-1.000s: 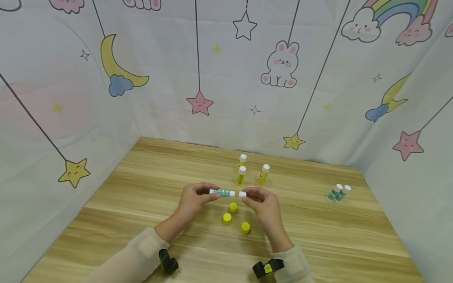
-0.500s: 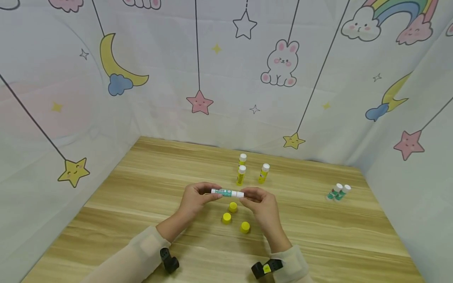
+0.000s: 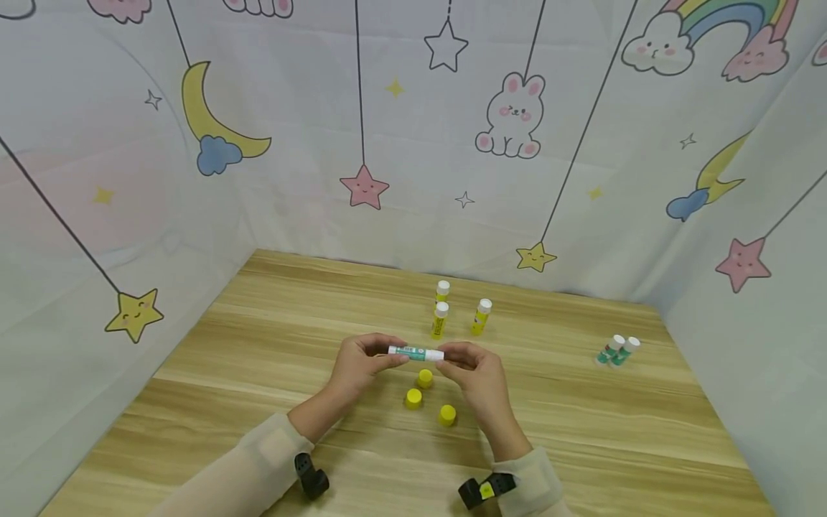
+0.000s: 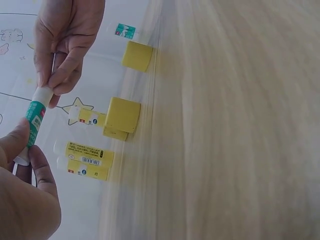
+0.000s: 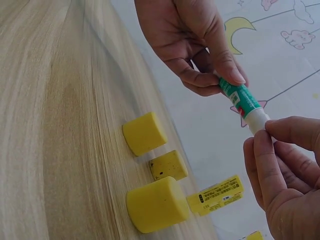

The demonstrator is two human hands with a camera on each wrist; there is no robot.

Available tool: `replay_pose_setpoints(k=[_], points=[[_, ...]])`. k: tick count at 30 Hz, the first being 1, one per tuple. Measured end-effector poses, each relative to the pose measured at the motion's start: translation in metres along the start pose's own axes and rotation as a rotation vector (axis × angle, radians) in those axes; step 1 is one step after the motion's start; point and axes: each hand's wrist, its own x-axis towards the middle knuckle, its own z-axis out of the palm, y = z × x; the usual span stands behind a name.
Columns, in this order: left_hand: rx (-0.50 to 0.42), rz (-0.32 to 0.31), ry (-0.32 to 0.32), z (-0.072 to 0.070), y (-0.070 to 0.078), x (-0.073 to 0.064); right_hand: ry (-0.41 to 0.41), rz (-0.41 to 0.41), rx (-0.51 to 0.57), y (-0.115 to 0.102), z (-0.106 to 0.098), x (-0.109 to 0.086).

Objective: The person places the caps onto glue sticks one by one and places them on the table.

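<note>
In the head view, a green-and-white glue stick (image 3: 410, 352) is held level above the table, between both hands. My left hand (image 3: 357, 368) pinches its left end between thumb and fingers. At its other end, the fingertips of my right hand (image 3: 481, 373) pinch the white cap (image 5: 257, 120), which sits on the tube with no gap showing. Below the hands, three yellow caps (image 3: 413, 398) rest on the wooden tabletop. Just beyond the hands stand three yellow glue sticks (image 3: 439, 324) with white tops, upright.
Two more green-and-white glue sticks (image 3: 609, 352) stand side by side toward the table's right. A white curtain (image 3: 413, 230) printed with stars, moons and a bunny hangs along the back and sides of the wooden table (image 3: 271, 316).
One second ago the white cap was apart from the glue stick's tube. The two came together, closing the gap. The left hand and tube shifted slightly right; the other things stayed put.
</note>
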Motion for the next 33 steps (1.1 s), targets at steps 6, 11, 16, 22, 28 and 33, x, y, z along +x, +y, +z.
replay_pose_setpoints(k=[6, 11, 16, 22, 28, 33], points=[[0.025, 0.015, -0.005, 0.0007, -0.0016, 0.0013, -0.007, -0.002, -0.003, 0.0003, 0.0000, -0.0002], [0.041, 0.029, -0.010, 0.0015, -0.0025, 0.0022, -0.017, 0.000, 0.003, 0.0006, -0.0002, -0.0001], [0.052, 0.032, -0.016, 0.0028, -0.0015, 0.0019, -0.022, 0.003, 0.007, 0.0011, -0.0004, 0.0002], [0.042, 0.047, -0.035, 0.0037, 0.0000, 0.0017, -0.018, 0.001, 0.001, 0.0014, -0.0008, -0.0001], [0.018, 0.060, -0.051, 0.0044, 0.0012, 0.0020, -0.015, 0.006, -0.001, 0.0003, -0.0013, -0.0005], [0.011, 0.063, -0.052, 0.0059, 0.0015, 0.0027, -0.015, 0.010, 0.004, -0.0009, -0.0020, -0.0009]])
